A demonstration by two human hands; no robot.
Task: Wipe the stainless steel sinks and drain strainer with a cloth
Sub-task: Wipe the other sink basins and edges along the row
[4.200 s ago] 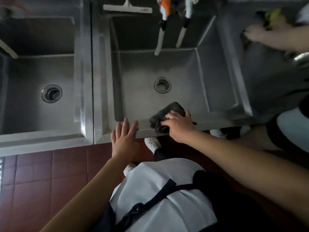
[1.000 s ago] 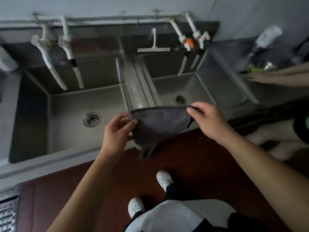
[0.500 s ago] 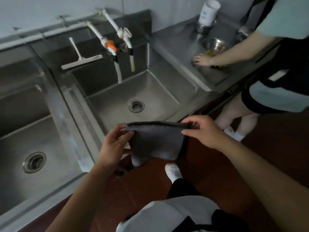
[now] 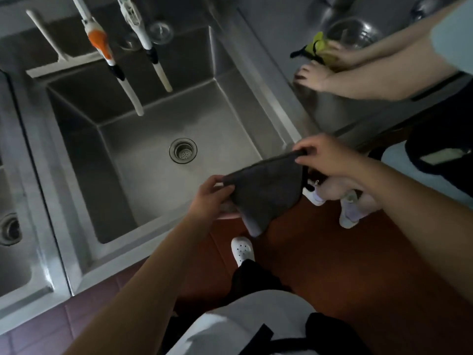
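A dark grey cloth [image 4: 266,190] hangs spread between my two hands over the front right corner of the middle steel sink [image 4: 143,175]. My left hand [image 4: 208,198] pinches its left top corner, and my right hand [image 4: 322,157] pinches the right top corner. The round drain strainer [image 4: 183,150] sits in the sink floor, up and left of the cloth. Part of a second sink [image 4: 15,242] with its drain [image 4: 9,229] shows at the left edge.
Two hose taps [image 4: 107,55] and a white squeegee [image 4: 58,62] hang at the sink's back. Another person's hands [image 4: 317,75] wipe the steel counter at right with a yellow cloth [image 4: 318,49] near a metal bowl [image 4: 354,32]. That person's legs stand close on the red floor.
The view has swung down and closer onto the middle sink. Both hands still hold the cloth stretched out, now tilted with the right corner higher.
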